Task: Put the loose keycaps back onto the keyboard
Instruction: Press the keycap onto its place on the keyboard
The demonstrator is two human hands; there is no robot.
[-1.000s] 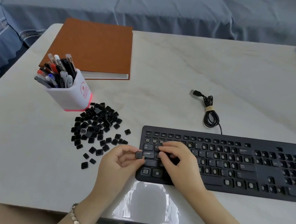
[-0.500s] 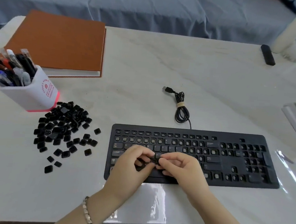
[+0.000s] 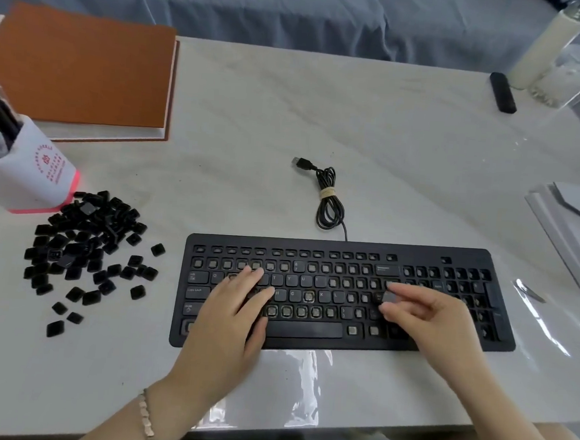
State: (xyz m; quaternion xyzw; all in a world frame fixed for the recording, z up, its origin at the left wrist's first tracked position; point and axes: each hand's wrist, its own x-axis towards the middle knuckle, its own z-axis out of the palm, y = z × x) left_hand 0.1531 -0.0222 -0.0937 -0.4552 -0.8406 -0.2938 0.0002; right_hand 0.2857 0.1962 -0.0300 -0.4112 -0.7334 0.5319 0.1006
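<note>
At left on the table, a white pen holder carries red print too small to read. Just beside it lie the loose keycaps, a black heap thinning out toward the near edge. The caps look light, rigid and smooth, apt to skid or flip. Each is probably best pinched by two opposite sides and pressed straight down onto its post.

To the right is the keyboard, most of its sockets still bare. "Caps Lock" can be read on it, as can T, Y, U, K and L. The left hand lies flat on the keyboard's left half, fingers straight and holding nothing. Farther right, the right hand pinches a single keycap between thumb and fingertips, just above the right end of the letter block.
</note>
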